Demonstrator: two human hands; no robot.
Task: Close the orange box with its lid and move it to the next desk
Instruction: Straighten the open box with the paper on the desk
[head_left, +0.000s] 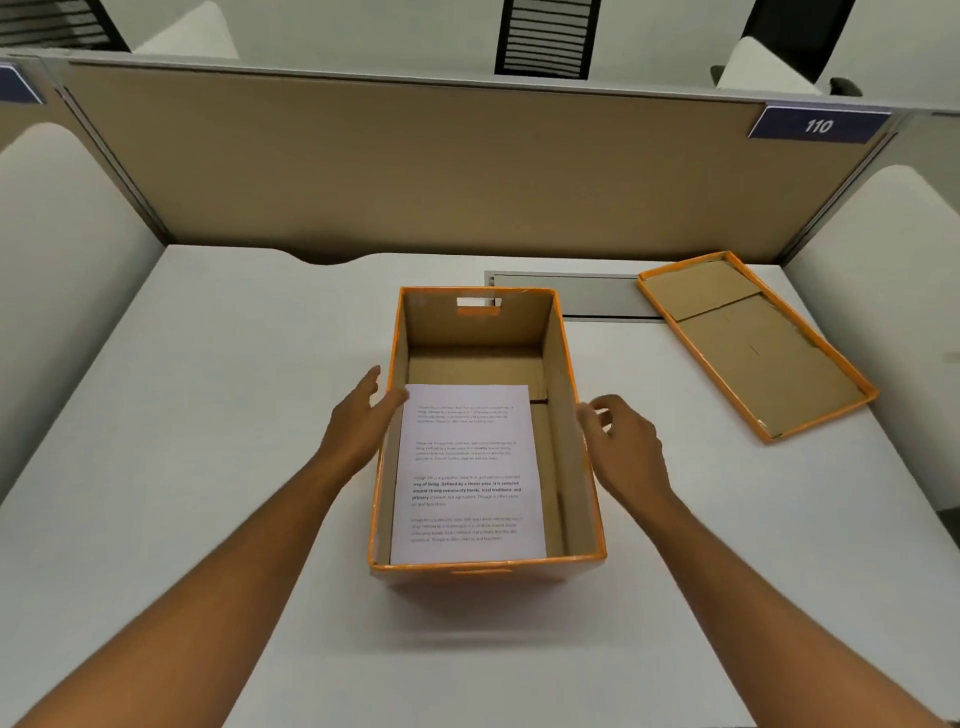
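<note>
An open orange box (566, 364) stands in the middle of the white desk, its inside plain brown card. A printed sheet of paper (467, 473) lies in it. The orange lid (753, 343) rests upside down on the desk at the right, apart from the box. My left hand (363, 415) is beside the box's left wall, fingers spread, touching or almost touching the rim. My right hand (621, 447) hovers by the right wall with fingers loosely curled and holds nothing.
A tan partition (415, 166) with a blue plate reading 110 (818, 124) closes the back of the white desk (208, 415). White side dividers (57, 291) stand left and right. A grey cable flap (571, 293) sits behind the box.
</note>
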